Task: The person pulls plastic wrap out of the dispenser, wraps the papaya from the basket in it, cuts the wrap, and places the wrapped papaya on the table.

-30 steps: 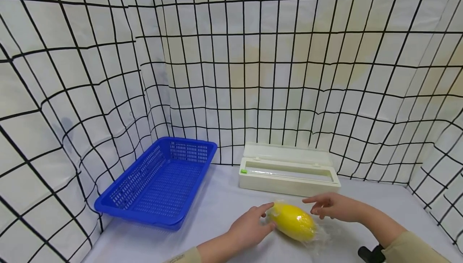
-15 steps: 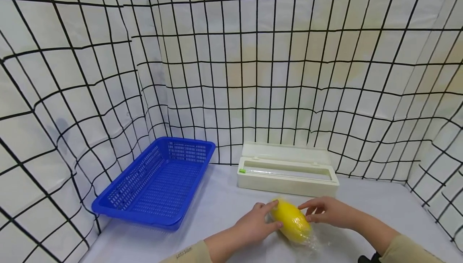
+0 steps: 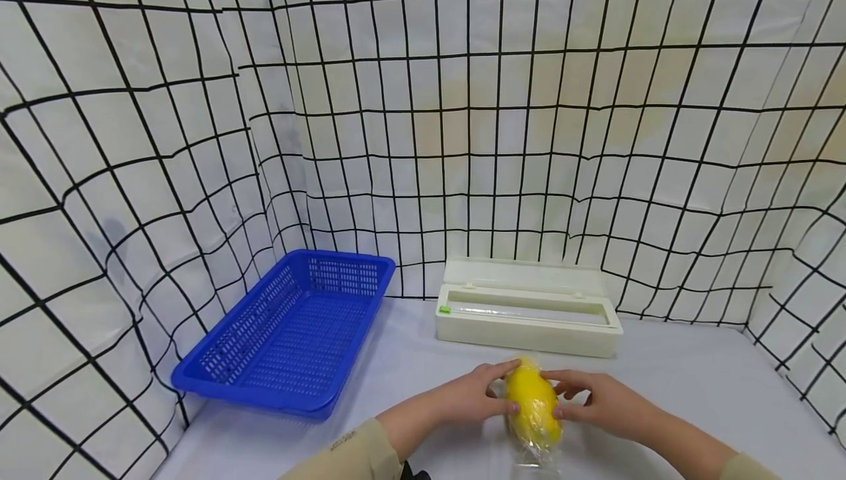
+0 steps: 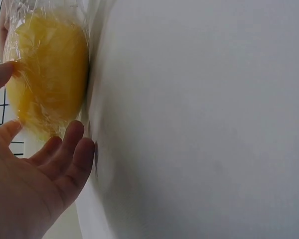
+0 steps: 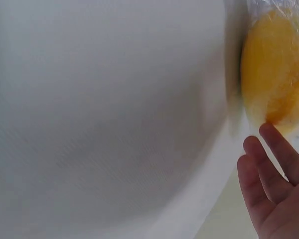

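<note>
A yellow oval fruit (image 3: 532,401), wrapped in clear cling film, lies on the white cloth in front of the person in the head view. My left hand (image 3: 471,394) holds its left side, thumb low and index finger at the far end. From the right, my right hand (image 3: 611,403) holds it with thumb and fingertips. Loose film (image 3: 538,458) bunches at the fruit's near end. The left wrist view shows the wrapped fruit (image 4: 55,64) above the left hand (image 4: 35,184), whose lower fingers extend free of it. In the right wrist view, fingertips of the right hand (image 5: 284,194) meet the fruit.
Behind the fruit stands a long white cling film box (image 3: 525,338), its lid (image 3: 525,274) raised, with a roll and a green slider (image 3: 445,310) in view. A blue plastic basket (image 3: 297,348) sits at the left. Black-gridded white walls enclose the table.
The right hand has come in from the right onto the fruit. The fruit has turned so its loose film end points toward the person, and the left hand has shifted slightly right with it.
</note>
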`<action>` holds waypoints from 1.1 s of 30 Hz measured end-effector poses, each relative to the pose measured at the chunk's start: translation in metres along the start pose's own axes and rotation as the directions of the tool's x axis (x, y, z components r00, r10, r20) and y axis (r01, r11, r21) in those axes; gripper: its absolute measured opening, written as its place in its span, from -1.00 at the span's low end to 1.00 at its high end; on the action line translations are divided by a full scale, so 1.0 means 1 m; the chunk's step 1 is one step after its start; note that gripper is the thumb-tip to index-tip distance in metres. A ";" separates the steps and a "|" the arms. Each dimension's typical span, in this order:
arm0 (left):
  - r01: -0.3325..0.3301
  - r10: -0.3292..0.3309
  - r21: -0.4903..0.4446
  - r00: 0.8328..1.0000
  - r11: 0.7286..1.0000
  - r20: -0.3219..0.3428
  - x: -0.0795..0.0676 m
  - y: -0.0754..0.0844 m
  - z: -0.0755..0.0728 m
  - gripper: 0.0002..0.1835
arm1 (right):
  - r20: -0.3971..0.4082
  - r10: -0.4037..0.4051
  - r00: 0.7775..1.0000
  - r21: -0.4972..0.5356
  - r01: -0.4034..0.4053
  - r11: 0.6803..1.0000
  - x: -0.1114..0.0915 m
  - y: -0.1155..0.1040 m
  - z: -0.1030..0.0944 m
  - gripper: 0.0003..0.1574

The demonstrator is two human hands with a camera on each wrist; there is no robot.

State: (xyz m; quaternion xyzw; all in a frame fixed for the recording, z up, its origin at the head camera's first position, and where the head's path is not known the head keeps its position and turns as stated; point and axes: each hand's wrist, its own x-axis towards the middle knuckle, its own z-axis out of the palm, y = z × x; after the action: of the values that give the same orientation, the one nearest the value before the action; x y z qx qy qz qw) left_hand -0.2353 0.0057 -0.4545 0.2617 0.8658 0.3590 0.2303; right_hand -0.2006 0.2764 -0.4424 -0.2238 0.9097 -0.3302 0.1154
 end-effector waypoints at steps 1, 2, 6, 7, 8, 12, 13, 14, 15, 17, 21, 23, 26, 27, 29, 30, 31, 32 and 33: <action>-0.011 0.011 -0.006 1.000 1.000 0.011 0.001 0.000 -0.001 -0.25 | -0.012 0.010 1.000 -0.020 -0.011 1.000 -0.001 -0.001 0.001 -0.29; -0.020 0.020 -0.013 1.000 1.000 0.021 0.002 -0.001 -0.003 -0.25 | -0.021 0.022 1.000 -0.035 -0.023 0.999 -0.002 -0.001 0.003 -0.28; -0.037 0.038 -0.027 0.998 0.999 0.047 0.005 -0.004 -0.006 -0.27 | -0.047 0.056 0.997 -0.064 -0.059 0.996 -0.003 -0.002 0.008 -0.26; -0.036 0.037 -0.029 0.998 0.999 0.051 0.006 -0.005 -0.006 -0.27 | -0.049 0.061 0.997 -0.065 -0.065 0.996 -0.004 -0.003 0.009 -0.25; -0.032 0.034 -0.035 0.998 0.999 0.054 0.006 -0.006 -0.007 -0.27 | -0.050 0.067 0.996 -0.061 -0.070 0.996 -0.004 -0.003 0.010 -0.25; -0.020 0.022 -0.042 0.999 0.999 0.046 0.005 -0.009 -0.006 -0.28 | -0.054 0.086 0.995 -0.042 -0.089 0.995 -0.007 -0.004 0.011 -0.22; -0.018 0.020 -0.039 0.999 0.999 0.040 0.004 -0.009 -0.006 -0.29 | -0.060 0.090 0.994 -0.046 -0.093 0.995 -0.008 -0.004 0.011 -0.20; -0.020 0.021 -0.036 0.999 0.999 0.034 0.003 -0.010 -0.006 -0.30 | -0.069 0.093 0.993 -0.054 -0.097 0.994 -0.010 -0.004 0.011 -0.19; -0.026 0.027 -0.026 0.999 0.999 0.026 0.002 -0.011 -0.006 -0.31 | -0.079 0.095 0.992 -0.062 -0.100 0.993 -0.011 -0.004 0.010 -0.19; -0.046 0.046 0.000 0.999 0.999 0.010 -0.002 -0.012 -0.006 -0.34 | -0.106 0.090 0.990 -0.083 -0.099 0.992 -0.014 -0.004 0.010 -0.19; -0.159 0.164 0.163 0.986 0.974 -0.020 -0.012 -0.011 -0.006 -0.41 | -0.161 -0.019 0.987 -0.198 -0.014 0.980 -0.023 -0.002 0.009 -0.27; -0.245 0.260 0.290 0.966 0.925 -0.012 -0.017 -0.008 -0.006 -0.45 | -0.176 -0.151 0.973 -0.321 0.088 0.943 -0.028 -0.001 0.009 -0.33; -0.404 0.430 0.482 0.901 0.778 0.062 -0.023 -0.003 -0.005 -0.54 | -0.147 -0.404 0.903 -0.528 0.274 0.804 -0.032 0.000 0.009 -0.37; -0.458 0.484 0.525 0.870 0.717 0.098 -0.025 -0.002 -0.004 -0.56 | -0.122 -0.485 0.866 -0.587 0.331 0.738 -0.032 -0.001 0.010 -0.37; -0.545 0.567 0.591 0.806 0.596 0.171 -0.026 0.001 -0.002 -0.59 | -0.051 -0.611 0.790 -0.660 0.432 0.614 -0.032 -0.002 0.011 -0.37; -0.574 0.596 0.618 0.777 0.537 0.204 -0.027 0.002 -0.001 -0.59 | -0.017 -0.656 0.755 -0.687 0.468 0.556 -0.031 -0.003 0.012 -0.38; -0.594 0.615 0.640 0.754 0.487 0.231 -0.027 0.004 0.000 -0.57 | 0.015 -0.690 0.723 -0.704 0.498 0.506 -0.031 -0.004 0.013 -0.41; -0.608 0.627 0.657 0.736 0.446 0.255 -0.027 0.005 0.001 -0.56 | 0.045 -0.713 0.700 -0.714 0.522 0.467 -0.030 -0.005 0.014 -0.43; -0.613 0.632 0.672 0.726 0.415 0.272 -0.027 0.006 0.002 -0.55 | 0.069 -0.728 0.682 -0.720 0.539 0.436 -0.030 -0.007 0.016 -0.45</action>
State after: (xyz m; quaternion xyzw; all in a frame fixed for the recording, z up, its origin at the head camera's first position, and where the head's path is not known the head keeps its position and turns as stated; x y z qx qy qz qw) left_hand -0.2119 -0.0060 -0.4459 0.6272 0.7755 0.0490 -0.0526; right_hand -0.1669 0.2774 -0.4483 -0.5326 0.8153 -0.0097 -0.2271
